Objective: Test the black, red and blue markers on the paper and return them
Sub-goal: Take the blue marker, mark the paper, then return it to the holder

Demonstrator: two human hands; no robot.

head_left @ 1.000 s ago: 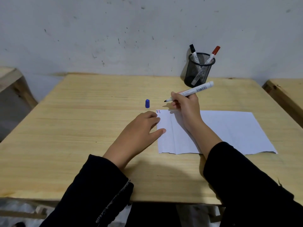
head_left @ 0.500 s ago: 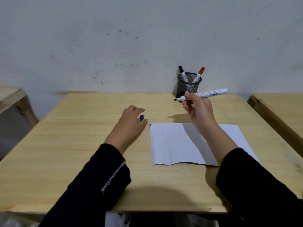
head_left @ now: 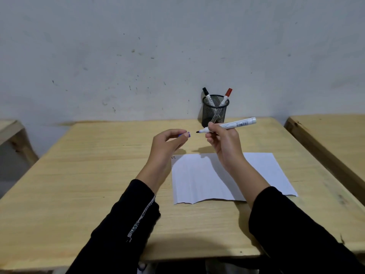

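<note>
Above the smooth wooden table (head_left: 98, 175), the right hand (head_left: 223, 143) clamps the uncapped white-barrelled blue marker (head_left: 231, 125), its tip facing the small blue cap (head_left: 187, 134) pinched in the left hand (head_left: 166, 147). Creased white paper (head_left: 197, 180) lies below; the black marker (head_left: 207, 95) and red marker (head_left: 226, 96) stand in a black mesh cup (head_left: 214, 113).

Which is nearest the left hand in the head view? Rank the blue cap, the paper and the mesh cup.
1. Blue cap: pinched in the left hand's fingertips.
2. Paper: just below and right of it.
3. Mesh cup: farthest, at the desk's back edge.
</note>
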